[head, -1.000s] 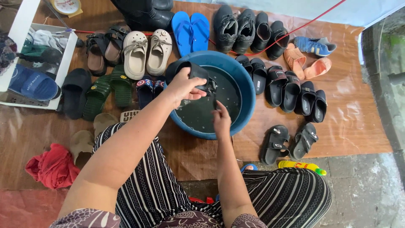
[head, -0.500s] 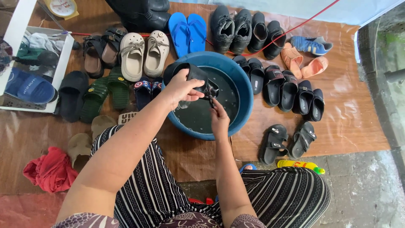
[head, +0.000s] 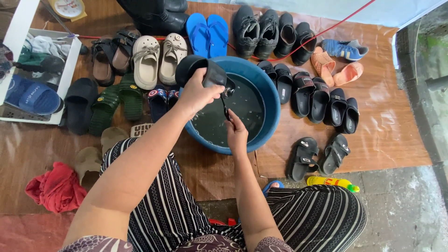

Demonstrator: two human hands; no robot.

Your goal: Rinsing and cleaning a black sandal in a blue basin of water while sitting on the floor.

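A round blue basin of dark water sits in front of my knees. My left hand grips a black slipper and holds it tilted over the basin's near-left rim. My right hand is below it over the water, fingers closed on a thin dark tool that points up at the slipper. What the tool is I cannot tell.
Footwear rings the basin: beige clogs, blue flip-flops, black shoes, black slides, black sandals, green sandals. A red cloth lies left, a yellow bottle right, a white box far left.
My left hand has lifted the black slipper higher and toward the left rim. My right hand has risen out of the water toward it.
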